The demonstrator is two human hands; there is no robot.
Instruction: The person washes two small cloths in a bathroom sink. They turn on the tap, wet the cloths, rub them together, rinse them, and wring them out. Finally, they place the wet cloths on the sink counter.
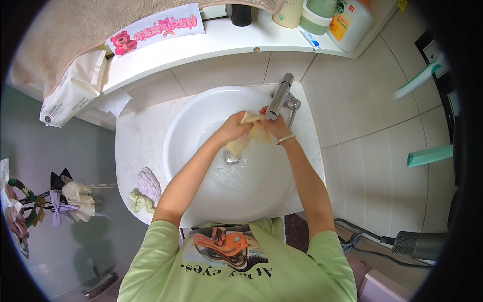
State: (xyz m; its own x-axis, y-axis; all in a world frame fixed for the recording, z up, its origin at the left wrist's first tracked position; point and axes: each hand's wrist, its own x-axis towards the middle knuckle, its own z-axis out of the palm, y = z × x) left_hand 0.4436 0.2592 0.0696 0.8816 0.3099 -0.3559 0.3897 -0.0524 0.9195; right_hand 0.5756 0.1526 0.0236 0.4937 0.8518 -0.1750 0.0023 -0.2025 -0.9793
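Both hands hold a wet, pale yellow cloth (254, 130) over the white washbasin (177, 136), just under the chrome faucet (280, 96). My left hand (236, 127) grips the cloth's left side. On its right side, my right hand (276, 124) has hold of it, partly hidden by the spout. The cloth's lower part hangs loose toward the chrome drain (232, 156). Some water lies in the bowl around the drain. A metal bangle (285, 139) circles my right wrist. Left of the basin, a crumpled lilac cloth (149, 184) and a crumpled pale green cloth (140, 202) lie on the counter (139, 143).
A white shelf (226, 41) above the basin carries bottles, a jar (317, 17) and a small tube (310, 40). A tissue pack (73, 88) hangs at the left, beneath a beige towel (68, 34). A hair dryer (419, 247) with its cord is at the lower right.
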